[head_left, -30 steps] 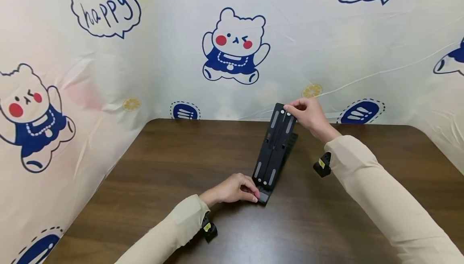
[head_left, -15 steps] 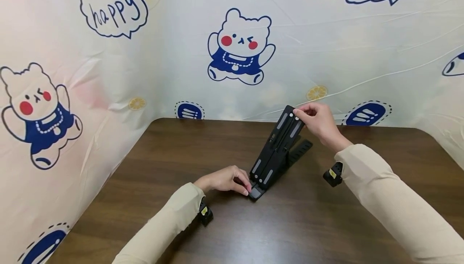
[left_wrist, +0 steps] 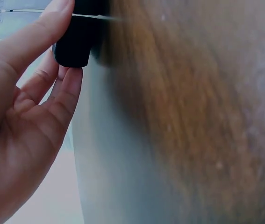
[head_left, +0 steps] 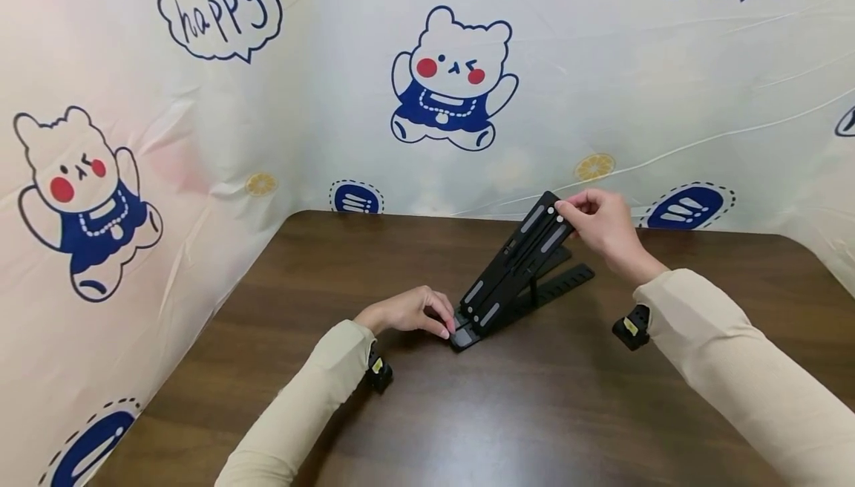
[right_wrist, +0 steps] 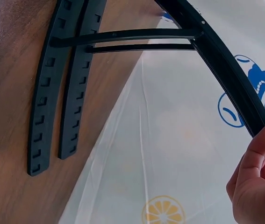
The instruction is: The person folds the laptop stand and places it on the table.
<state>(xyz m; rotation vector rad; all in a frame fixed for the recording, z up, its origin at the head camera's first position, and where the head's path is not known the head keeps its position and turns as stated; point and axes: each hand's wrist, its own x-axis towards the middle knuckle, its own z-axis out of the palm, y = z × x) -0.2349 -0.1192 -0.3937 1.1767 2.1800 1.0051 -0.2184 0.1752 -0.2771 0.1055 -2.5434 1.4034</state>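
The foldable laptop stand [head_left: 525, 270] is propped aslant near the middle of the worktop [head_left: 374, 413], its upper arms raised over the notched base rails [right_wrist: 41, 112]. The support struts [right_wrist: 127, 35] meet those rails partway along; whether they are seated in notches I cannot tell. If they are not, they might slip and let the upper arms drop, perhaps nipping fingers. The left hand [head_left: 409, 310] pinches the low end by its grey pad [head_left: 465, 336]; too light a hold there could let the base skid. The right hand [head_left: 604, 226] pinches the raised end between thumb and fingers; pulling harder than the left hand steadies could tip or twist the frame. Compared with a second ago, the stand has swung to lean further right, its low end has shifted left, and both rails now show apart beneath it. Both hands keep their holds.
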